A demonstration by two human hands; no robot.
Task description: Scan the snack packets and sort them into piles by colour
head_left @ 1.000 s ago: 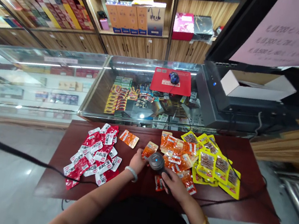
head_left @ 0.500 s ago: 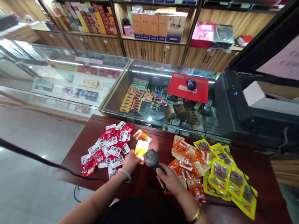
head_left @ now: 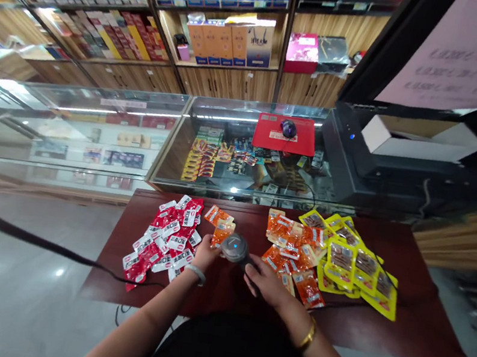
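My right hand (head_left: 265, 279) is wrapped round a dark barcode scanner (head_left: 236, 247), its head showing a small blue light. Under and just left of that head, an orange snack packet (head_left: 221, 231) is pinched by my left hand (head_left: 206, 255); the scanner hides part of the packet. Another orange packet (head_left: 217, 215) lies right behind it. To the left is a heap of red-and-white snack packets (head_left: 169, 234). On the right, a pile of orange packets (head_left: 296, 243) touches a pile of yellow snack packets (head_left: 341, 262).
The packets lie on a dark red table (head_left: 116, 255). Behind it stands a glass display counter (head_left: 165, 148) with a red mat (head_left: 269, 132) and a mouse (head_left: 289, 128). A black machine (head_left: 337, 158) carries an open white box (head_left: 378, 135). A black cable (head_left: 48, 245) crosses the left side.
The bright scanning light on the orange packet has gone out, and a blue light shows on the scanner. The view has shifted slightly; both hands keep their holds.
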